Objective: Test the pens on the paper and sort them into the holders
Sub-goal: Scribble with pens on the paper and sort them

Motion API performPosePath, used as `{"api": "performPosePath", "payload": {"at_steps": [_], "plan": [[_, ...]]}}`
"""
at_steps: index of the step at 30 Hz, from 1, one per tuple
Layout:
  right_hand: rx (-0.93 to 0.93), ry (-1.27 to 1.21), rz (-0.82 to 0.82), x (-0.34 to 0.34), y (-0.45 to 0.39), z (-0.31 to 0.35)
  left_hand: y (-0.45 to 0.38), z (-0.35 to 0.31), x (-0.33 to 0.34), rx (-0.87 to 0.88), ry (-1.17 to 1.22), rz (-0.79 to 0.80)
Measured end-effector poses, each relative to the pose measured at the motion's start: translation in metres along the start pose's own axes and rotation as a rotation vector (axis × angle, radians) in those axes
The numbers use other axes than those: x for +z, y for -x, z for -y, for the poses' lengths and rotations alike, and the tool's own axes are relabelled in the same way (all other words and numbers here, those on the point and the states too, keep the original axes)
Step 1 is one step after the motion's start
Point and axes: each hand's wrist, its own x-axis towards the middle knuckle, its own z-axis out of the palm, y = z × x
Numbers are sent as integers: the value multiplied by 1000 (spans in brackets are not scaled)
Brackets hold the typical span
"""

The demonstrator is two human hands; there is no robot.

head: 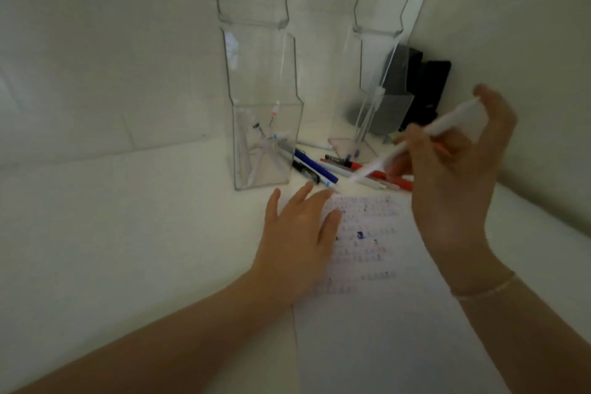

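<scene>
A white, smooth tabletop (pixel 112 233) fills the left of the frame, meeting pale walls behind. At centre left stands a tall clear plastic holder (pixel 263 141), square in section with stepped upper tiers; several thin pens lean inside its lowest part. Just below it, the left hand (pixel 297 243) lies flat with straight, spread fingers, pressing the upper left corner of a white sheet of paper (pixel 383 329) that carries rows of small ink test marks, one a darker blue blot. Between the two holders, beyond the paper's top edge, a loose pile of pens (pixel 339 171) rests on the tabletop: a dark blue barrel, a black one, white ones and red ones, lying crossed and touching. A second clear holder (pixel 371 112) stands at upper centre right with a few slim pens upright in it, and dark boxy objects (pixel 425 89) sit behind it in the corner. At right, the right hand (pixel 454 176) is raised above the paper, fingers curled around a white pen (pixel 415 141) held aslant, blurred, its lower tip over the pile. A thin bracelet circles that wrist.
</scene>
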Motion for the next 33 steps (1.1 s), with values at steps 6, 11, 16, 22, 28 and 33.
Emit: {"api": "performPosePath", "payload": {"at_steps": [6,11,16,22,28,33], "plan": [[-365,143,204,99,-58,42,4,1,6,-6,-342,163],[-298,495,484,150,-58,10,3,1,0,-4,-353,189],[-199,723,729,157,-54,-9,2,5,3,17,-356,158],[-137,728,877,150,-58,-2,1,6,4,40,-307,147],[-328,346,100,119,-82,-6,1,7,8,46,-316,119],[68,928,562,95,-63,-55,1,9,10,54,-311,101]]}}
